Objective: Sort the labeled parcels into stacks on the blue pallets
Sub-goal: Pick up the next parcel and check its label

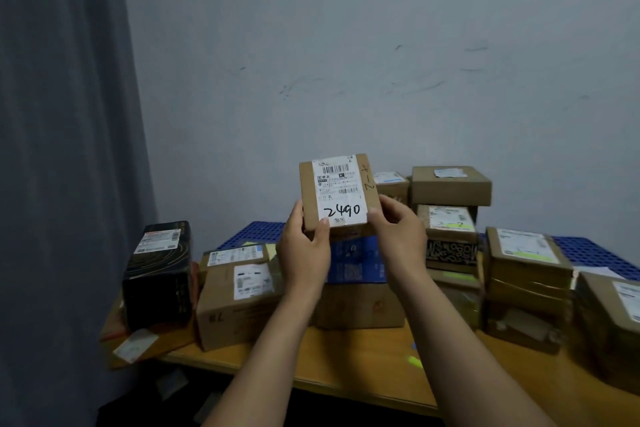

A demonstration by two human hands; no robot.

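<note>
A small brown parcel [337, 191] is held upright in mid-air above the table, its white label facing me with "2490" handwritten on it. My left hand [304, 250] grips its lower left corner, thumb on the label. Its lower right edge is pinched by my right hand [398, 236]. Behind and below lie two blue pallets, one at centre [256, 230] and one at right [595, 253]. On the right pallet's side stand stacks of brown parcels [450, 215], [526, 260].
A wooden table [346, 367] carries the parcels. A black box [159, 274] stands at the left, brown cartons [239, 298] beside it, a blue box [356, 263] at centre. A large carton [613, 322] sits at far right. A grey curtain [62, 149] hangs left; the wall is close behind.
</note>
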